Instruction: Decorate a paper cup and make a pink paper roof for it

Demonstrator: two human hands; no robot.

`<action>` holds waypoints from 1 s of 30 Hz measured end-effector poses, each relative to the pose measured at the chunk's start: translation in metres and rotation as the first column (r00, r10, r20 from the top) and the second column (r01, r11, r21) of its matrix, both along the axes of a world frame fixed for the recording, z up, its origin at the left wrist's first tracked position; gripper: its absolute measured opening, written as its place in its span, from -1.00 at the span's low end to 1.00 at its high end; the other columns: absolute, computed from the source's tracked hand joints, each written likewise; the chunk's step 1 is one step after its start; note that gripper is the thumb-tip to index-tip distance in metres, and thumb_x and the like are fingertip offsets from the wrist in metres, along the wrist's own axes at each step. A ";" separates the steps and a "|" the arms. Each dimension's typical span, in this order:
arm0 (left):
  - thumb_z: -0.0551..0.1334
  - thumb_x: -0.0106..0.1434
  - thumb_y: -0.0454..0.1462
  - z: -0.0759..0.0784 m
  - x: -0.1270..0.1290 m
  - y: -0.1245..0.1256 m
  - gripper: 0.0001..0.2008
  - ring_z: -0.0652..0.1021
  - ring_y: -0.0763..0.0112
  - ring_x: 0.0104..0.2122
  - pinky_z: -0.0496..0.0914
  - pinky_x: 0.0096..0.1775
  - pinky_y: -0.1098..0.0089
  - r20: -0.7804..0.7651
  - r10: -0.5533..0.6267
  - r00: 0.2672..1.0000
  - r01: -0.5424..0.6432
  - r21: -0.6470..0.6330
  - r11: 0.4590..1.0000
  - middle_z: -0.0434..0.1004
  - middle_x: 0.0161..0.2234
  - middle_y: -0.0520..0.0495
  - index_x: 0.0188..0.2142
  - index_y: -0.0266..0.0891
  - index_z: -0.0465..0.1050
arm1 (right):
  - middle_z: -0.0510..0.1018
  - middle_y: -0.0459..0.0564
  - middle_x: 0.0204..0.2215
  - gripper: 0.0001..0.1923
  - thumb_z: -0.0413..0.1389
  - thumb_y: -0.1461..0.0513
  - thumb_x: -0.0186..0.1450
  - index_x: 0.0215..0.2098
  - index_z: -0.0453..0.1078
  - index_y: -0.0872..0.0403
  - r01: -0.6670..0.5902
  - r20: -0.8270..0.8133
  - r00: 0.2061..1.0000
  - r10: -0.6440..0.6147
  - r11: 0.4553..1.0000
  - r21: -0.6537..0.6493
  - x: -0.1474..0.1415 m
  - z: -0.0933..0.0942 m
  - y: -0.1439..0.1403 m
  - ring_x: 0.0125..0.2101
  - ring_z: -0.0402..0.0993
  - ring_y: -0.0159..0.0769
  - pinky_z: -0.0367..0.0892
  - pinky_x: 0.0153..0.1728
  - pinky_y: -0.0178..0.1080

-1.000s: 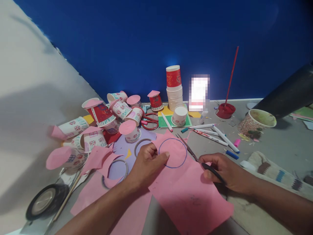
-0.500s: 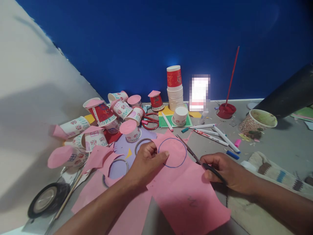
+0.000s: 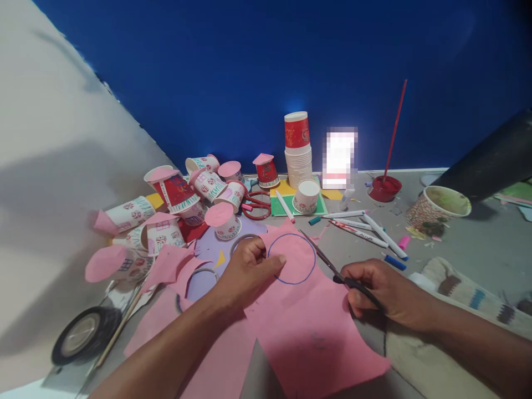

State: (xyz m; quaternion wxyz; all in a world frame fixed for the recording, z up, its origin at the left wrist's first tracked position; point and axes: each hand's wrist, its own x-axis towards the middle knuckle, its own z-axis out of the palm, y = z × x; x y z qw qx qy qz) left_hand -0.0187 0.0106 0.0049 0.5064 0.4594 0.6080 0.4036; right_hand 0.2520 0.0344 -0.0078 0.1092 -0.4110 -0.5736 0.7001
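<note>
Pink paper [image 3: 307, 316] is pinched by the left hand [image 3: 249, 269], a blue circle [image 3: 298, 256] lying partly under its thumb. Black-handled scissors [image 3: 322, 254] are gripped in the right hand [image 3: 376, 285], pointed forward-left of it.

1. The sheet of paper [image 3: 313, 327] is coloured pink and marked with a round blue outline.
2. The scissors [image 3: 352, 283] are finished in black and dark grey.
3. The wall [image 3: 241, 72] is coloured deep blue; the bench [image 3: 366, 249] is coloured grey.
4. The stack of cups [image 3: 297, 147] is topped in red with gold print and is banded in white below.
5. The small cup [image 3: 306, 197] is patterned with red flowers on white.
6. The tub [image 3: 384, 192] and stick [image 3: 395, 127] are coloured red.
7. The cloth [image 3: 463, 293] is coloured cream and patterned with brown and blue blocks.
8. The roll of tape [image 3: 78, 335] is coloured black around a grey centre.
</note>
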 end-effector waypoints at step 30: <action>0.37 0.11 -0.10 0.008 -0.018 0.009 -0.69 0.27 0.48 -0.52 0.09 -0.50 0.43 -0.123 -0.324 0.938 0.325 -0.006 0.946 0.21 -0.57 0.10 -0.52 -0.21 0.32 | 0.49 -0.08 -0.59 -0.26 0.35 -0.39 -0.02 -0.44 0.42 0.10 -0.055 -0.028 0.998 0.055 0.998 0.006 0.003 -0.006 0.000 -0.55 0.24 -0.42 0.06 -0.51 -0.34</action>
